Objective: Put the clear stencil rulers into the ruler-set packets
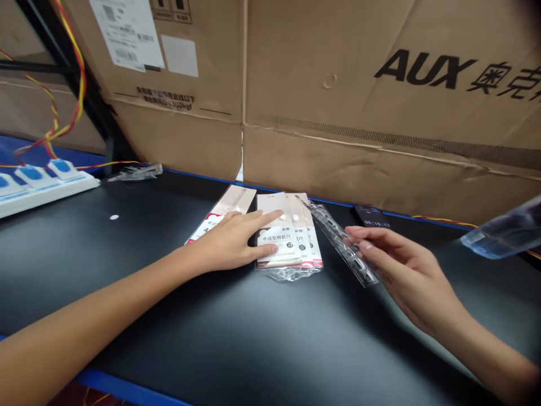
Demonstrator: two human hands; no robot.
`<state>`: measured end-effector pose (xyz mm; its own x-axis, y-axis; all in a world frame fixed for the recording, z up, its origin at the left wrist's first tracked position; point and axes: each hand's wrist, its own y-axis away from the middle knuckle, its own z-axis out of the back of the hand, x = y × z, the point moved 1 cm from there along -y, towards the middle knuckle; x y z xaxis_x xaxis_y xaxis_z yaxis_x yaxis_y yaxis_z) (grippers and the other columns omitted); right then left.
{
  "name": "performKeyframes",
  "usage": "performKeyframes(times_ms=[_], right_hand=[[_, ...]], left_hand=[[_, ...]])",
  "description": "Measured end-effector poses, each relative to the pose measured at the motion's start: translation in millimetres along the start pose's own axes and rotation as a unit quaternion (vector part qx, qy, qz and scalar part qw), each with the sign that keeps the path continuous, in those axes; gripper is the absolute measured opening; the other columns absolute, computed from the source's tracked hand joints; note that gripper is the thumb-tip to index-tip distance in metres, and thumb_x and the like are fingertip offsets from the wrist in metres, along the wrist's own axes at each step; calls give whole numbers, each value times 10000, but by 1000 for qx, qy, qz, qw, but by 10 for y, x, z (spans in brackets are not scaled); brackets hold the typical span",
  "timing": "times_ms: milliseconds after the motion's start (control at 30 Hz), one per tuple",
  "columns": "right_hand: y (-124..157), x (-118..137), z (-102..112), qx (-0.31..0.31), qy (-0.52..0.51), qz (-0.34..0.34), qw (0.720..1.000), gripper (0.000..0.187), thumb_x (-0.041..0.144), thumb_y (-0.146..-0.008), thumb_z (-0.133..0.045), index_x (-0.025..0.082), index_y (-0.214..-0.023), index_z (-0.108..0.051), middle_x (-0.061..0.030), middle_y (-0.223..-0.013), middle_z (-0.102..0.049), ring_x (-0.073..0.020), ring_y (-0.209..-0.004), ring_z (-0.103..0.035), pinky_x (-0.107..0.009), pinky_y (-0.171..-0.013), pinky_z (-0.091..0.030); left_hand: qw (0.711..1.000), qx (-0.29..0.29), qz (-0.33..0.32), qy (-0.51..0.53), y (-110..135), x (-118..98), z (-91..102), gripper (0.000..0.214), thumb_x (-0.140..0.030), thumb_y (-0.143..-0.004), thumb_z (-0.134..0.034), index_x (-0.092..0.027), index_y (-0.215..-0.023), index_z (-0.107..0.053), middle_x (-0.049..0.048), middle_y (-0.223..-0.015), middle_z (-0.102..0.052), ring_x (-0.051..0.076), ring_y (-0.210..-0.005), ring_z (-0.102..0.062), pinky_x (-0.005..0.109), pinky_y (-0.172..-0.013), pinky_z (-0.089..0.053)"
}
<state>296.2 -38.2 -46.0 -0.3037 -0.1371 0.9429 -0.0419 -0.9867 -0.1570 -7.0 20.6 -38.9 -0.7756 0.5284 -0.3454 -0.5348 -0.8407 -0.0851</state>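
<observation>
Fingers apart, my left hand (232,239) lies flat over the left side of several overlapping ruler-set packets (291,237) in clear plastic, its thumb and forefinger on the top one. Another packet (232,206) with a red band lies slanted beneath and behind that hand, partly covered by it. My right hand (393,265) pinches a narrow clear ruler (342,242) between thumb and fingers, to the right of the packets. The ruler has dark markings and is tilted, its far end near the packets' upper right corner.
Cardboard boxes (338,141) stand along the back of the black table (211,344). A phone (372,217) showing a timer leans at the back. On the left are a white power strip (46,192), crumpled clear plastic (137,172) and a small white disc (114,217). A clear plastic object (502,231) is at right.
</observation>
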Motion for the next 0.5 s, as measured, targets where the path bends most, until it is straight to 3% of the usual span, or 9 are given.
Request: performKeyframes(times_ms=[100,200,367,500], right_hand=[[24,-41,-63,83,39,-20,996,331,433,-878,-703,226,-1135,-682,-91,-1105,-731,-225,-943,-708,-328,-810,-592],[73,-38,-118,142,125,-8,982,284,412,-919,-646,213,-1118,-678,-62,-935,-724,-190,-793,-690,-288,-684,-582],[119,52,-118,140,185,19,973,228,374,-911,-639,208,-1058,-695,-35,-832,-709,-168,-694,-682,-254,-602,-552],[158,126,-130,157,144,-34,976,221,353,-890,-654,202,-1050,-672,12,-627,-654,-157,-537,-647,-246,-505,-505]], left_hand=[[998,-27,-17,49,-10,-14,12,784,-544,-888,-598,-309,-1572,-296,69,-1478,-536,301,-1300,-543,395,-1070,-420],[997,-58,-20,52,-24,-22,-2,638,-546,-904,-566,-245,-1460,-477,70,-1488,-528,289,-1323,-520,368,-1092,-399],[997,-47,47,-30,-31,7,-23,721,-735,-879,-453,-207,-1362,-540,142,-1355,-609,372,-1220,-568,535,-1065,-374],[996,-23,76,-40,-45,42,-11,829,-819,-825,-435,-209,-1382,-511,170,-1362,-605,406,-1279,-525,598,-1112,-274]])
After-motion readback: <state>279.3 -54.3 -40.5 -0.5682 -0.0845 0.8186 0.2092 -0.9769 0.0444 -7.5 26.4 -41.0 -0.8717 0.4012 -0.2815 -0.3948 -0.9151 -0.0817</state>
